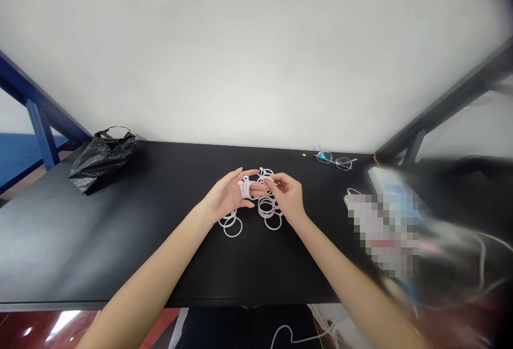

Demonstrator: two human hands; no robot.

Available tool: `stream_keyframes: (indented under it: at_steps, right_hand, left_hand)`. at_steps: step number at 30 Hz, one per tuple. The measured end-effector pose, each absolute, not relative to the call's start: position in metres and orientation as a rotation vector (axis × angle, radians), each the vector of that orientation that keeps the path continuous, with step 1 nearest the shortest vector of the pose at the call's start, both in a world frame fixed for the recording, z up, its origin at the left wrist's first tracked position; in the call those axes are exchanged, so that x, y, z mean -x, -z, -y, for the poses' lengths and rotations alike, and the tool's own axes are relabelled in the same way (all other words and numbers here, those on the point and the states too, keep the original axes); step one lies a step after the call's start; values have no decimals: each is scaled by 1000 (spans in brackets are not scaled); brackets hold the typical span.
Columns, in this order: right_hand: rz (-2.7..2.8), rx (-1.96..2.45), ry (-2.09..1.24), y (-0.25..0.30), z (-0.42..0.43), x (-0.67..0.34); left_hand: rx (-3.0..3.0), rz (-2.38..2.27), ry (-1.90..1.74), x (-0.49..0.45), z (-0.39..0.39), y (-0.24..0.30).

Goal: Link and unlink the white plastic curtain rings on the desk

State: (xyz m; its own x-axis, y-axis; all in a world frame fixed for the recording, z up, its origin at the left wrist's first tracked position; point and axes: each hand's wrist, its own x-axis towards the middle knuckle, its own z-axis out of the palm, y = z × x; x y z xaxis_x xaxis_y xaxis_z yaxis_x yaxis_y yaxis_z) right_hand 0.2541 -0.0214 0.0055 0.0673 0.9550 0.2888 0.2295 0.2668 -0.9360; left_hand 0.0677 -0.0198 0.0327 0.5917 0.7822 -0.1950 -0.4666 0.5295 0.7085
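- On my feed, the left hand [228, 196] is open above the black table [120, 247], its fingers straight and close together, with a bundle of the white rings [245, 187] looped over them.
- The right hand [287, 197] is nearly closed, its fingertips pinching strands of the rings just beside the left fingertips. I cannot make out exactly how many strands it has.
- The other rings lie in a tangled heap on the table, under and between both hands. One cluster [231, 226] sits below the left wrist, and a larger one [268, 209] sits under the right hand.
- A black plastic bag [102, 162] stands at the far left of the table, well apart from the hands, against the white wall [240, 55].
- Glasses [334, 160] lie folded open near the far edge, right of center, with a small yellow speck [304, 155] just left of them.
- At the right, a pale blue-and-white box [387, 184] sits on the table, partly behind a pixelated patch [382, 234]. I cannot tell what is under that patch.
- A white cable [294, 335] hangs below the near table edge.
- A blue metal frame [42, 130] rises at the left, and a dark one [452, 92] at the right.
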Motion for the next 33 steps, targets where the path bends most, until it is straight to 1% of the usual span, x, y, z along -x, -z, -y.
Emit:
stream_keyframes:
  at_steps: [4, 12, 18, 24, 33]
  right_hand:
    - [1293, 1187, -812, -9, 23, -258]
    - [1560, 996, -742, -21, 32, -259]
    - [1388, 986, -910, -17, 29, -257]
    - [1493, 1005, -1288, -13, 31, -256]
    - [1523, 961, -1266, -22, 33, -262]
  left_hand:
    - [-634, -568, -847, -68, 21, -36]
    - [-600, -475, -833, -67, 26, -39]
    - [-756, -442, -823, -67, 28, -40]
    - [-908, -334, -697, -70, 37, -44]
    - [-843, -327, -728, -68, 35, -44]
